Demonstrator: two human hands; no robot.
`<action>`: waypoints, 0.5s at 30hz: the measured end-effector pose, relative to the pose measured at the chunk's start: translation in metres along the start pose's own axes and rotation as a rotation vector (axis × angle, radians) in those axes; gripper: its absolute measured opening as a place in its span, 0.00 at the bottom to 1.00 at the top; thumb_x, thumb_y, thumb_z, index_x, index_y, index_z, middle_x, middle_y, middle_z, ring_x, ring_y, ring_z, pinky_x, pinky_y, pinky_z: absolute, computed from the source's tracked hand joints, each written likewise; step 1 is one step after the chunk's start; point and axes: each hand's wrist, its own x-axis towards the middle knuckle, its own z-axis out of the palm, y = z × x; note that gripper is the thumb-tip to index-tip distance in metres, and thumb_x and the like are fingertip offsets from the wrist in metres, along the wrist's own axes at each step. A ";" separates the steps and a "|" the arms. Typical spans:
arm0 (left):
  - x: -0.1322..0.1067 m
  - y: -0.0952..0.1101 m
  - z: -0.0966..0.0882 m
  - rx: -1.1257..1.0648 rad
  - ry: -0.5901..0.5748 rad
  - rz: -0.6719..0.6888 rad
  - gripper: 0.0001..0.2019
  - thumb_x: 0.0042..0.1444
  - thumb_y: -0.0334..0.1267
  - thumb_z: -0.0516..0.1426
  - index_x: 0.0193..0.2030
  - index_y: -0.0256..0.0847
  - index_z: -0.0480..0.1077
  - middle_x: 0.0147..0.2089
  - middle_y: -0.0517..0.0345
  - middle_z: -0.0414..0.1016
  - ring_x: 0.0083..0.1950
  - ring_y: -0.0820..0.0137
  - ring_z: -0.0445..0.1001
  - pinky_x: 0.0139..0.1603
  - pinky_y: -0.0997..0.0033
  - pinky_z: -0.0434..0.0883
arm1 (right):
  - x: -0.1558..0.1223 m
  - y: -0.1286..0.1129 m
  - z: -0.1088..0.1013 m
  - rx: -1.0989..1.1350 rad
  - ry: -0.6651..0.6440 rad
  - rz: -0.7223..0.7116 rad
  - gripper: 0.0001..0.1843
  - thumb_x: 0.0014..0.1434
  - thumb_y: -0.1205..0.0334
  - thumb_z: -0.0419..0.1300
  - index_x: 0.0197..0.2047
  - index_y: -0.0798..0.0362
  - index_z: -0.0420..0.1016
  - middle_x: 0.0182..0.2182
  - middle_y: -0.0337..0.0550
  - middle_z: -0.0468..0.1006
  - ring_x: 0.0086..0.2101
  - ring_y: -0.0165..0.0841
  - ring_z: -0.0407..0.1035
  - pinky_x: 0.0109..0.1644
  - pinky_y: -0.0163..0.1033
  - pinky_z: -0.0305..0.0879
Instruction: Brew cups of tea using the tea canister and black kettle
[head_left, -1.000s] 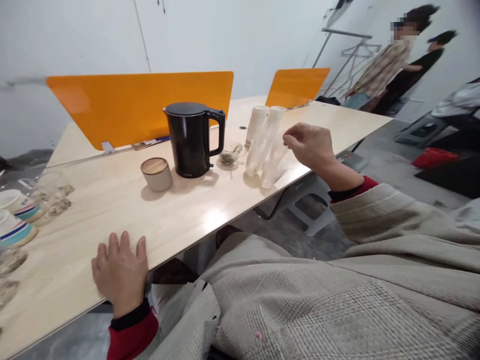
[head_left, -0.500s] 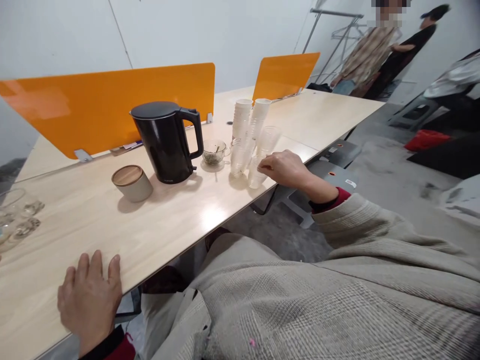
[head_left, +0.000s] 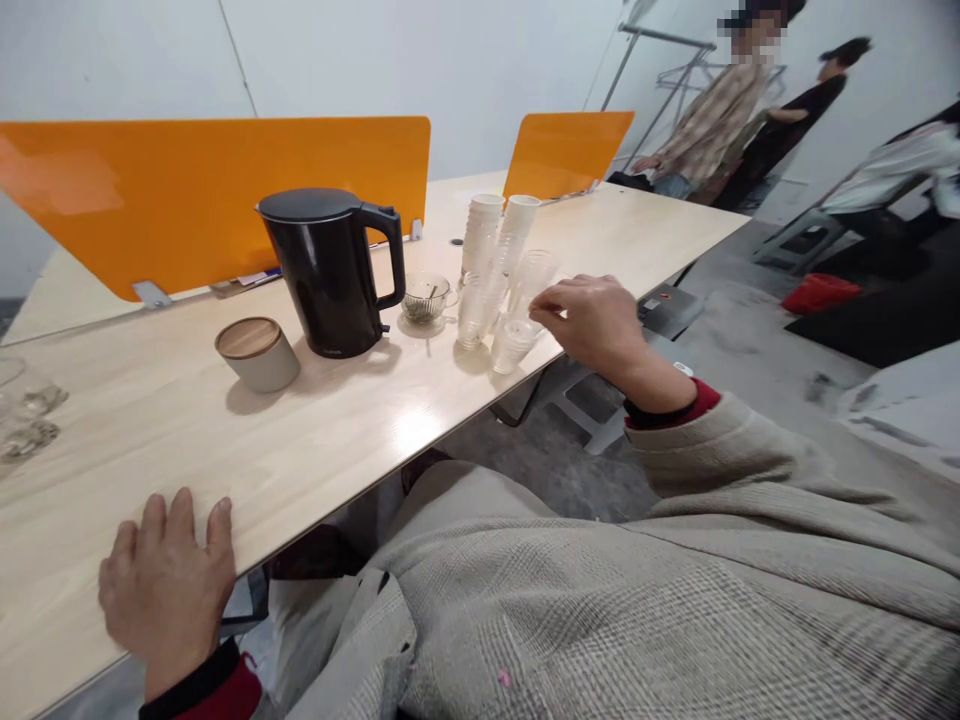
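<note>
My left hand [head_left: 166, 590] lies on the pale tabletop near its front edge, palm down with the fingers apart. My right hand [head_left: 589, 325] is above the table's front edge, fingertips drawn together in a pinch. Whether anything thin is between them I cannot make out. Just below and left of those fingertips stands a clear plastic cup [head_left: 511, 348]. Behind it are a short stack of clear cups [head_left: 478, 315], another clear cup [head_left: 536, 272] and two tall stacks of cups [head_left: 481, 235].
A black electric kettle [head_left: 330, 280] stands left of a glass cup [head_left: 424, 298] with dried leaves. Nearer me is a wooden-lidded canister [head_left: 259, 358]. Glassware [head_left: 30, 420] is at far left. Orange dividers [head_left: 337, 160] line the table; people [head_left: 712, 120] are beyond it.
My right hand has risen slightly and moved a little right, away from the front clear cup. My left hand still rests on the table; the whole view has shifted a little.
</note>
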 end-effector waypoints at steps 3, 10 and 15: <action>-0.003 0.009 -0.003 0.125 0.067 -0.028 0.30 0.72 0.59 0.46 0.71 0.51 0.70 0.77 0.50 0.70 0.78 0.37 0.65 0.75 0.29 0.63 | -0.005 -0.020 -0.027 0.044 0.111 -0.075 0.11 0.68 0.57 0.62 0.35 0.43 0.86 0.36 0.46 0.87 0.41 0.46 0.77 0.51 0.53 0.66; -0.003 0.018 -0.007 0.222 -0.055 -0.072 0.33 0.73 0.54 0.44 0.68 0.31 0.73 0.75 0.30 0.68 0.78 0.35 0.62 0.75 0.31 0.61 | 0.001 -0.119 0.008 0.491 -0.011 -0.329 0.09 0.69 0.59 0.64 0.36 0.44 0.84 0.38 0.44 0.87 0.41 0.44 0.77 0.52 0.51 0.68; -0.007 0.016 -0.004 0.212 -0.042 -0.110 0.31 0.72 0.53 0.47 0.70 0.34 0.73 0.77 0.35 0.67 0.79 0.38 0.61 0.78 0.33 0.58 | 0.009 -0.203 0.080 0.582 -0.194 -0.472 0.07 0.68 0.64 0.65 0.38 0.48 0.84 0.39 0.44 0.87 0.43 0.42 0.76 0.51 0.46 0.64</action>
